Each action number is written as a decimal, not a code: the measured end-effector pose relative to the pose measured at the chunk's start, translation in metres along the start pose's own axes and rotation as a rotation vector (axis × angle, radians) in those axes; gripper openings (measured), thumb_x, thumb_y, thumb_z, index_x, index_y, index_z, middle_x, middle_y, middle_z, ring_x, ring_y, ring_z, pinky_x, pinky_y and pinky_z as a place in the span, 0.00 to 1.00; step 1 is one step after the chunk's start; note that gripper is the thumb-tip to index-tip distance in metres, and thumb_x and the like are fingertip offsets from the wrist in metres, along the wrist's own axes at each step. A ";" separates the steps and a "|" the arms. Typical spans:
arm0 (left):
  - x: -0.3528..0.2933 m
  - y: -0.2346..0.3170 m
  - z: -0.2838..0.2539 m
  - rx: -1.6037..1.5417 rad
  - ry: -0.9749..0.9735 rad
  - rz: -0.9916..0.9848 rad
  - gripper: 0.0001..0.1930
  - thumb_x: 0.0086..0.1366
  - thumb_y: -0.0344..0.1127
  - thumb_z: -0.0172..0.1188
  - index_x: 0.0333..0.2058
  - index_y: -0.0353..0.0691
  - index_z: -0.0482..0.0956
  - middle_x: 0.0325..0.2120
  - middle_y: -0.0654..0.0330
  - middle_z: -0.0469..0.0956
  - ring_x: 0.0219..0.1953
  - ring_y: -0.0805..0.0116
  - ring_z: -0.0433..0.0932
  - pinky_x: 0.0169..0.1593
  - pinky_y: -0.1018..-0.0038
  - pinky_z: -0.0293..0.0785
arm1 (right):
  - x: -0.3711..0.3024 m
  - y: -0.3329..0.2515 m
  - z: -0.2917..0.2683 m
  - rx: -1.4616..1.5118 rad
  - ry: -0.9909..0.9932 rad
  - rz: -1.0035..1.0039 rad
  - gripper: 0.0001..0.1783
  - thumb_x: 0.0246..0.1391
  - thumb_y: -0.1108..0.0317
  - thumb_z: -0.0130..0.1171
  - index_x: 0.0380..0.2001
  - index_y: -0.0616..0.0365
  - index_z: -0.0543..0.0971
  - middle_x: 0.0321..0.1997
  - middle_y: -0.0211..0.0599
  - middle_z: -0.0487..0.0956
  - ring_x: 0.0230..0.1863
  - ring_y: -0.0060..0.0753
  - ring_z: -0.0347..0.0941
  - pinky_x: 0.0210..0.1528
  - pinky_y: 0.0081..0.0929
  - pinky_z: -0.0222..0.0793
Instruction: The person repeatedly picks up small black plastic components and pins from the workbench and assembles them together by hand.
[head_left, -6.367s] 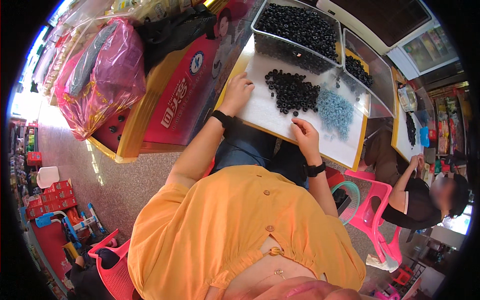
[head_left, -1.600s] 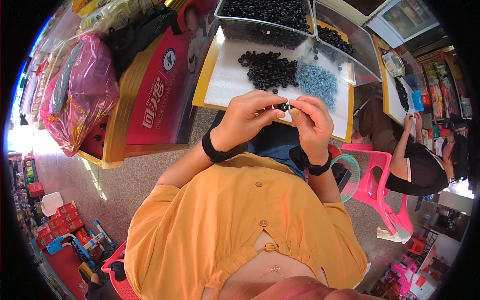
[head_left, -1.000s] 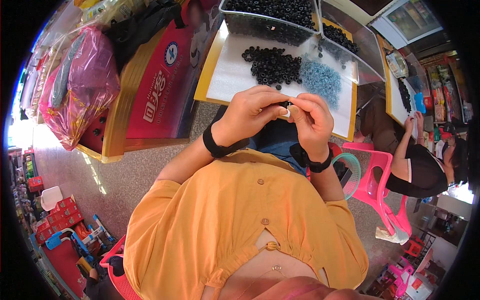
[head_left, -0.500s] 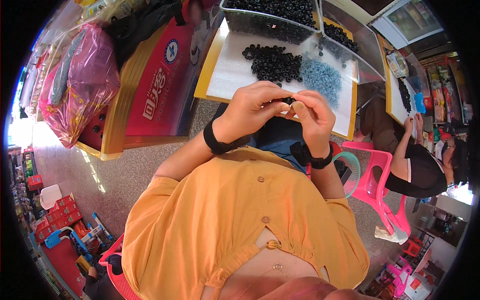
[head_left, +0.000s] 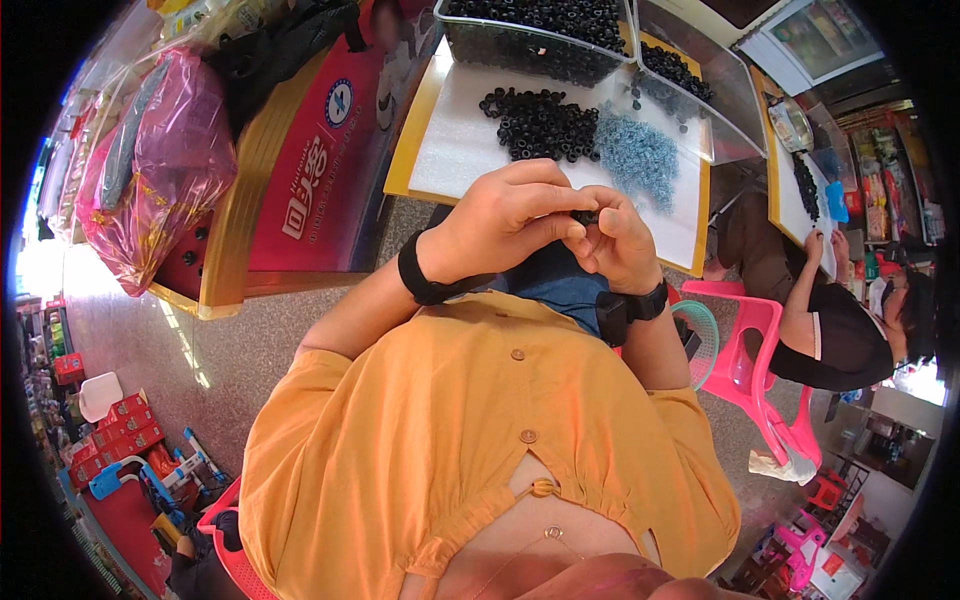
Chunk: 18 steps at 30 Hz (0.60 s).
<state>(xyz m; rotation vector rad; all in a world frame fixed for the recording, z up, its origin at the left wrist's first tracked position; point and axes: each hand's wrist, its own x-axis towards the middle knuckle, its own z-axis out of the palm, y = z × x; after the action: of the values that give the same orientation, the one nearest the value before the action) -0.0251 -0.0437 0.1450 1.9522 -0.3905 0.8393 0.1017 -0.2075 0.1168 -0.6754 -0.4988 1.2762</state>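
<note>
My left hand [head_left: 505, 220] and my right hand [head_left: 622, 243] meet in front of me, just off the near edge of the work board. Between their fingertips sits a small black ring-shaped part [head_left: 584, 216], mostly covered by the fingers. Both hands are closed on it. Beyond them, on the white sheet [head_left: 455, 140], lies a heap of black ring-shaped parts [head_left: 545, 122]. To its right spreads a pile of small clear bluish pieces [head_left: 637, 155].
Behind the heaps stand a clear bin [head_left: 540, 50] of black parts and another clear bin [head_left: 700, 110]. A pink bag [head_left: 165, 170] rests at left on a red box. At right, a co-worker [head_left: 840, 335] sits by another board, near a pink chair [head_left: 740, 330].
The fingers of my right hand have turned and shifted round the black part, which now shows more between the fingertips. My left hand has barely moved.
</note>
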 end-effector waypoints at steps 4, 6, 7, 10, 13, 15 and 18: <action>0.002 -0.002 -0.003 -0.049 -0.076 -0.010 0.17 0.53 0.23 0.68 0.43 0.37 0.81 0.30 0.56 0.76 0.31 0.63 0.76 0.34 0.73 0.73 | 0.000 -0.004 0.004 -0.049 -0.009 0.030 0.16 0.52 0.63 0.64 0.37 0.64 0.75 0.29 0.40 0.79 0.20 0.21 0.74 0.18 0.15 0.73; 0.001 -0.003 -0.004 -0.090 -0.109 -0.039 0.16 0.53 0.23 0.68 0.43 0.36 0.81 0.30 0.56 0.76 0.31 0.63 0.76 0.33 0.74 0.73 | -0.002 -0.007 0.004 -0.068 -0.011 0.044 0.16 0.51 0.63 0.65 0.35 0.64 0.75 0.28 0.39 0.78 0.19 0.20 0.73 0.17 0.14 0.71; 0.002 -0.003 -0.004 -0.129 -0.141 -0.067 0.15 0.54 0.24 0.68 0.42 0.36 0.81 0.30 0.57 0.76 0.30 0.64 0.76 0.33 0.74 0.73 | -0.002 -0.008 0.003 -0.105 -0.019 0.061 0.15 0.50 0.63 0.65 0.34 0.63 0.75 0.26 0.37 0.78 0.18 0.20 0.72 0.16 0.14 0.70; 0.000 -0.008 -0.002 -0.195 -0.158 -0.096 0.14 0.55 0.25 0.68 0.42 0.35 0.81 0.30 0.57 0.76 0.30 0.65 0.76 0.33 0.75 0.72 | -0.003 -0.009 0.003 -0.152 -0.019 0.075 0.16 0.49 0.62 0.65 0.33 0.63 0.75 0.24 0.35 0.77 0.16 0.19 0.71 0.15 0.13 0.67; -0.002 -0.010 0.000 -0.246 -0.152 -0.125 0.14 0.56 0.27 0.68 0.42 0.35 0.81 0.30 0.58 0.76 0.32 0.67 0.75 0.35 0.75 0.71 | -0.004 -0.006 0.004 -0.136 -0.008 0.061 0.17 0.50 0.61 0.65 0.33 0.64 0.75 0.23 0.35 0.76 0.15 0.18 0.69 0.15 0.12 0.66; -0.005 -0.011 0.004 -0.250 -0.145 -0.157 0.13 0.57 0.28 0.68 0.42 0.35 0.81 0.30 0.59 0.76 0.33 0.67 0.75 0.37 0.75 0.71 | -0.004 -0.003 0.003 -0.107 -0.004 0.051 0.17 0.50 0.60 0.65 0.33 0.64 0.75 0.22 0.34 0.76 0.14 0.17 0.68 0.14 0.12 0.66; -0.011 -0.014 0.010 -0.280 -0.132 -0.231 0.12 0.59 0.30 0.67 0.42 0.35 0.81 0.31 0.59 0.77 0.34 0.67 0.74 0.39 0.75 0.71 | -0.005 0.002 0.000 -0.087 0.006 0.037 0.17 0.52 0.60 0.64 0.34 0.64 0.74 0.22 0.34 0.75 0.15 0.16 0.68 0.13 0.12 0.65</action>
<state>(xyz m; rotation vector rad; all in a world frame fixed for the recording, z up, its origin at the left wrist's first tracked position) -0.0206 -0.0456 0.1250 1.7546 -0.3324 0.4806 0.0989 -0.2124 0.1155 -0.7643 -0.5409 1.2928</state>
